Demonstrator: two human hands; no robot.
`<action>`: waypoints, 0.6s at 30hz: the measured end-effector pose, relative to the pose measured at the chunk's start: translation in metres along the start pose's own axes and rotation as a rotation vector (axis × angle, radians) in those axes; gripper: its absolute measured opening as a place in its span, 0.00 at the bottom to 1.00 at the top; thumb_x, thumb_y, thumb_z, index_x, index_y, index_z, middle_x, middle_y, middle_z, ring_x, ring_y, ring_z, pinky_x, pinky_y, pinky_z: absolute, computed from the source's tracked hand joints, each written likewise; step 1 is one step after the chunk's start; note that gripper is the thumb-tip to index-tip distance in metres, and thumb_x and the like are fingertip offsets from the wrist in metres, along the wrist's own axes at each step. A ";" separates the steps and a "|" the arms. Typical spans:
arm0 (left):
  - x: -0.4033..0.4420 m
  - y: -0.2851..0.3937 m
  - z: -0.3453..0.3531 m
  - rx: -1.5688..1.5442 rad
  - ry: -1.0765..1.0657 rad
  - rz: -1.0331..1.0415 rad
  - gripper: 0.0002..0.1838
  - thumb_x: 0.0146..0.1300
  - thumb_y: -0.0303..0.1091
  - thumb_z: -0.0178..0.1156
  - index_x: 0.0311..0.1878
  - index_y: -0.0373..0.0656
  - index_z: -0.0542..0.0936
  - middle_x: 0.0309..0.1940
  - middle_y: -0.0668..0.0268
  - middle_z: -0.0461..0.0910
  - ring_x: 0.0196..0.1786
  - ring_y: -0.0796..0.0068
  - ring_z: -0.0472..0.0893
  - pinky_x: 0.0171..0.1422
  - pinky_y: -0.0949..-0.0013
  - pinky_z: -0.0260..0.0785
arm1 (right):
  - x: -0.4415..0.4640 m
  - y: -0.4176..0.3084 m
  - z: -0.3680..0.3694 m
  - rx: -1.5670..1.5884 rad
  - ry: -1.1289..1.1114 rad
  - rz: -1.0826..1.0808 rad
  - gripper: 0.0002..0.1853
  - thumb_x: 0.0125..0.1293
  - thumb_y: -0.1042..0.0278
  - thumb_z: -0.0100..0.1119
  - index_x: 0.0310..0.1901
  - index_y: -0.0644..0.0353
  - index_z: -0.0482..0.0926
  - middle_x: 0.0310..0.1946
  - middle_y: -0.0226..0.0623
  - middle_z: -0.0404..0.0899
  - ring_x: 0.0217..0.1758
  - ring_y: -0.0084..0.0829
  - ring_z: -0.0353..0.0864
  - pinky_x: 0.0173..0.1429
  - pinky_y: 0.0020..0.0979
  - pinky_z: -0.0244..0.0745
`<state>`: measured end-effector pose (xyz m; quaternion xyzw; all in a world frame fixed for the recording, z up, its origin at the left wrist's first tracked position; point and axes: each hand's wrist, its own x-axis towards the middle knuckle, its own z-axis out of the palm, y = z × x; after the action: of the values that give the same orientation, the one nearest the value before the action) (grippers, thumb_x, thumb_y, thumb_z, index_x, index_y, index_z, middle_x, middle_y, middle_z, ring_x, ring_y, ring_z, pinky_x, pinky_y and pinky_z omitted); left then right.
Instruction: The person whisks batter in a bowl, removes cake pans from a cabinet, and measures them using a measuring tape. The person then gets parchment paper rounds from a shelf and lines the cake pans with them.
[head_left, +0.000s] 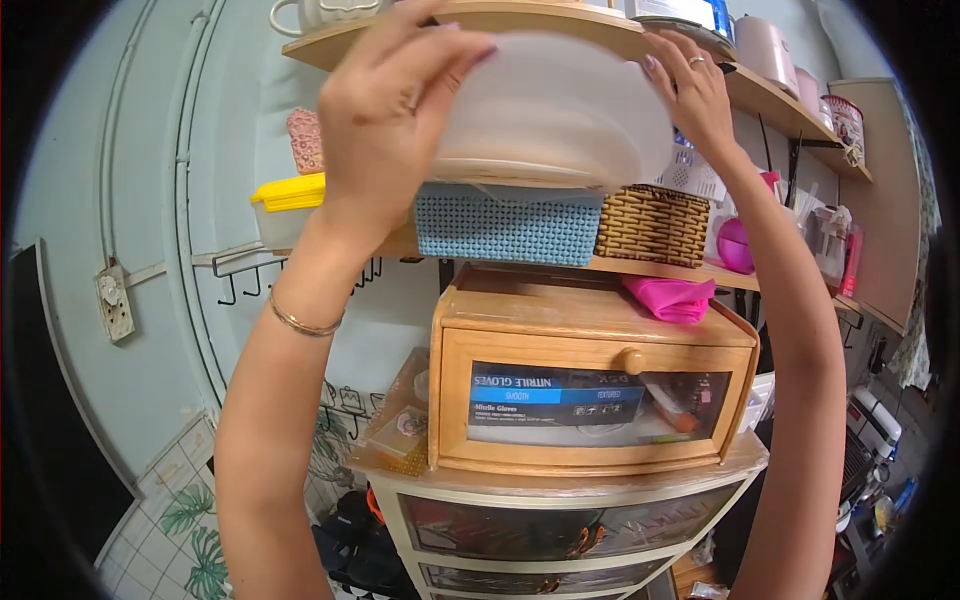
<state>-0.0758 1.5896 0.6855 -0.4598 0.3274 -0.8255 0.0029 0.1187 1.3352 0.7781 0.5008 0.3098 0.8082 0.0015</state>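
A translucent white plastic container point(555, 110) is raised at the upper shelf's level, in front of the lower shelf's baskets. My left hand point(385, 110) is closed on its left side, thumb and fingers pinching near the upper edge. My right hand point(697, 95), with a ring on one finger, grips the opposite upper corner; part of this grip is hidden. Just below and behind the container stand a light blue woven basket point(508, 228) and a brown wicker basket point(655, 225). What the container holds, if anything, I cannot make out.
The upper wooden shelf point(480, 20) bears a pink canister point(765, 52) and a white mug point(335, 12). A yellow-lidded box point(288, 195) stands at left. Below, a wooden cabinet point(600, 348) with a pink cloth bag point(670, 297) on top rests on a drawer unit point(570, 485).
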 end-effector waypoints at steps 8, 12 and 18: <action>0.013 -0.014 0.005 0.130 0.429 0.031 0.13 0.71 0.38 0.52 0.39 0.36 0.70 0.39 0.60 0.78 0.38 0.78 0.76 0.44 0.77 0.69 | -0.019 -0.117 -0.063 0.933 0.443 -0.257 0.45 0.57 0.30 0.50 0.60 0.66 0.65 0.56 0.50 0.70 0.61 0.45 0.68 0.65 0.43 0.60; 0.022 0.000 -0.005 0.072 0.510 -0.040 0.06 0.71 0.30 0.50 0.37 0.38 0.68 0.29 0.67 0.68 0.29 0.82 0.65 0.32 0.78 0.58 | -0.064 -0.127 -0.112 0.700 0.304 -0.245 0.41 0.57 0.35 0.58 0.59 0.65 0.68 0.56 0.50 0.70 0.60 0.42 0.69 0.66 0.41 0.61; -0.023 0.103 0.000 -0.053 0.085 0.138 0.05 0.56 0.35 0.58 0.34 0.47 0.74 0.39 0.67 0.75 0.32 0.73 0.75 0.28 0.72 0.68 | -0.096 -0.109 -0.167 0.619 0.218 0.301 0.21 0.67 0.64 0.53 0.59 0.65 0.67 0.59 0.47 0.68 0.61 0.40 0.70 0.68 0.44 0.64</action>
<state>-0.0927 1.5154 0.6122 -0.4005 0.3799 -0.8332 0.0336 -0.0023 1.3103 0.5944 0.4284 0.4607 0.7161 -0.3023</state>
